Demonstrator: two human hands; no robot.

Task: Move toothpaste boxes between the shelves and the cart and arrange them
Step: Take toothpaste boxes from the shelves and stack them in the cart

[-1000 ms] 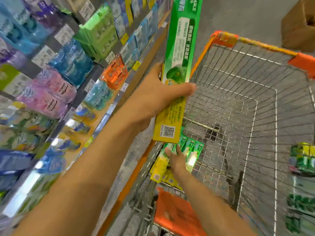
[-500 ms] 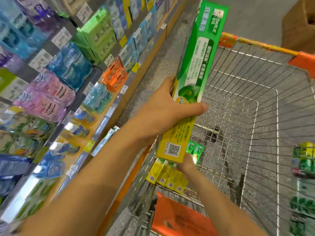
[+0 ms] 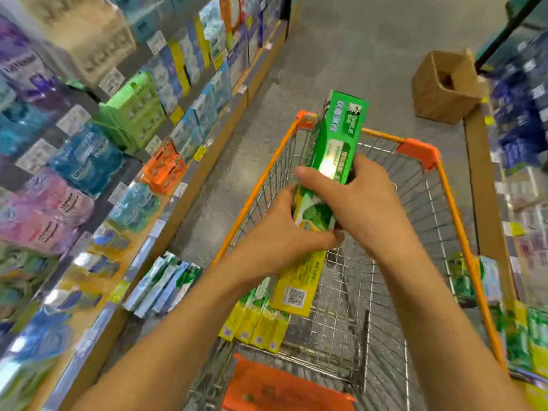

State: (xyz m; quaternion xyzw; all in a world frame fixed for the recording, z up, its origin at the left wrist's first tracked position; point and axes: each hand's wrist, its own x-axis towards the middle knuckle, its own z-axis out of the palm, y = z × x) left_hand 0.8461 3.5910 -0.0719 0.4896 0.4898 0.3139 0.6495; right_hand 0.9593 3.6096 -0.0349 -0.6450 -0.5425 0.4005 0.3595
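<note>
1. Both hands hold one long green-and-yellow toothpaste box [image 3: 335, 161] above the wire cart [image 3: 450, 197], its green end pointing away and up, its yellow end with a QR code pointing back toward the person.
2. The left hand [image 3: 278, 232] grips the lower middle of the box, fingers curled round its underside. The right hand [image 3: 364, 203] grips it just above, thumb across the left edge and fingers wrapped over the right side. The two hands touch near the middle of the box.
3. Handling, as a judgement: the box looks like thin printed card, stiff along its length but easy to dent if squeezed hard on the broad faces. It is probably light. The glossy surface shows a bright glare, so it may be a little slippery.
4. Best hold, as I judge it: across the narrow edges near the middle, as now, so the long box does not swing. One hand should be enough for placing it.
5. Count in the cart: a row of boxes [image 3: 255, 324] stands at the near left corner, yellow ends up. Four yellow ends are visible; more may be hidden under the held box and the left arm.
6. Count on the lower shelf [image 3: 142, 256] to the left: a small group of pale blue-and-green boxes [image 3: 163, 283], about four, though blur makes the number uncertain.
7. One open brown cardboard carton [image 3: 444, 87] sits on the floor beyond the cart.
</note>
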